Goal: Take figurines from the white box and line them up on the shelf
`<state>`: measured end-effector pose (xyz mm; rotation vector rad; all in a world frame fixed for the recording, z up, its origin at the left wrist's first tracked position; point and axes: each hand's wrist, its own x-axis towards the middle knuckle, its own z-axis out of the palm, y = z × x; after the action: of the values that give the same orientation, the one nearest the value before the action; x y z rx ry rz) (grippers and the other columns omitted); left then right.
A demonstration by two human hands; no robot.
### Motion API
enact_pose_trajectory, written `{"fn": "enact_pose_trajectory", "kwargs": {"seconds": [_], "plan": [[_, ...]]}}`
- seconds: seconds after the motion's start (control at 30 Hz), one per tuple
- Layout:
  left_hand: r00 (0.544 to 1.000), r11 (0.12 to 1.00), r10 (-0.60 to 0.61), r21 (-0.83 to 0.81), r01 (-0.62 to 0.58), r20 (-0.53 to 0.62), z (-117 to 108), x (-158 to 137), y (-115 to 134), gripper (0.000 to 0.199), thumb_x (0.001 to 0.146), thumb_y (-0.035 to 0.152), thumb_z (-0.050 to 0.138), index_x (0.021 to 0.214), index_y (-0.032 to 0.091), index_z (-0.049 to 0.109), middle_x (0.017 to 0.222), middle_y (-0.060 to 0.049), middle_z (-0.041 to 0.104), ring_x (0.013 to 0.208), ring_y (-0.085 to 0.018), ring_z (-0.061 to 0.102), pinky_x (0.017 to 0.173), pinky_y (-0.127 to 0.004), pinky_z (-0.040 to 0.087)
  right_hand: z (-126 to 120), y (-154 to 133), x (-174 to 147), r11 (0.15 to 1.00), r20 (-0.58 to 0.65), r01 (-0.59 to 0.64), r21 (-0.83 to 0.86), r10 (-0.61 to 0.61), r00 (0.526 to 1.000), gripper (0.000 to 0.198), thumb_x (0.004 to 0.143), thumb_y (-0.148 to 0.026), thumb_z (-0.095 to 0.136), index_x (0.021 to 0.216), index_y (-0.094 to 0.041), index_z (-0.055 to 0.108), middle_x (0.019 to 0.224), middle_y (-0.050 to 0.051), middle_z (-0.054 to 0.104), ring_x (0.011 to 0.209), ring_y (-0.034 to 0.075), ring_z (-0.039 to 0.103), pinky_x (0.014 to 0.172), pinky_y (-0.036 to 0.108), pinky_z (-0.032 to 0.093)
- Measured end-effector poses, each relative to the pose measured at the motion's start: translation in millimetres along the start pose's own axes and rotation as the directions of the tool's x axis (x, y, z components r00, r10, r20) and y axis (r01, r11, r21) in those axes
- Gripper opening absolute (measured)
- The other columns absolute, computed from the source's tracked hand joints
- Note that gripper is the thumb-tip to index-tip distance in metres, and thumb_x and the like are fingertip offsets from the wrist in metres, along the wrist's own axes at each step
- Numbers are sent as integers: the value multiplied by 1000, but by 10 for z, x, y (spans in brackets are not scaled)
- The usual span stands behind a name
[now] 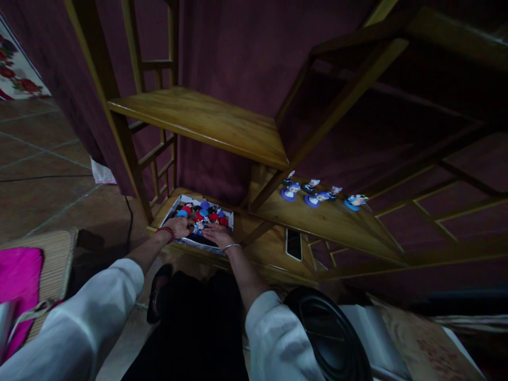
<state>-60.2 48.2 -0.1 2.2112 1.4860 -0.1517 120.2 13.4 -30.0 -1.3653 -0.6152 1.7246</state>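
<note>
A shallow white-walled box point(229, 216) on the low shelf holds several small figurines, mixed red, blue, white and black. Both hands reach into it from the front. My left hand point(179, 226), with a red bead bracelet at the wrist, is at the box's left side, its fingers curled at a blue-and-white figurine point(199, 227). My right hand point(217, 234), wearing a silver bangle, comes in from the right. Its fingers stretch out flat toward the same figurine, their tips beside it. The fingertips are small and partly hidden among the figurines.
Several figurines point(316, 199) stand on the raised shelf to the right. A phone point(293, 244) lies on the lower board. An upper wooden shelf point(206, 121) overhangs the box. A black round-topped object point(329, 333) is close to my right arm; a pink cloth point(19, 291) lies at left.
</note>
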Motion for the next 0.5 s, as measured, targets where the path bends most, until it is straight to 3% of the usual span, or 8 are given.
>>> {"fn": "enact_pose_trajectory", "kwargs": {"seconds": [0.23, 0.5], "plan": [[1000, 1000, 5, 16, -5, -31, 10, 2, -26, 43, 78, 29, 38, 119, 22, 49, 102, -7, 62, 96, -21, 56, 82, -31, 42, -115, 73, 73, 997, 97, 49, -67, -43, 994, 33, 69, -9, 59, 101, -15, 54, 104, 11, 62, 95, 18, 59, 88, 36, 45], [997, 999, -26, -40, 23, -69, 26, 6, -30, 44, 77, 26, 41, 120, 26, 48, 97, -4, 63, 92, -18, 58, 79, -25, 43, -116, 101, 84, 993, 71, 97, -61, -93, 993, 30, 71, -15, 58, 101, -15, 56, 105, 11, 62, 94, 17, 59, 88, 36, 44]]}}
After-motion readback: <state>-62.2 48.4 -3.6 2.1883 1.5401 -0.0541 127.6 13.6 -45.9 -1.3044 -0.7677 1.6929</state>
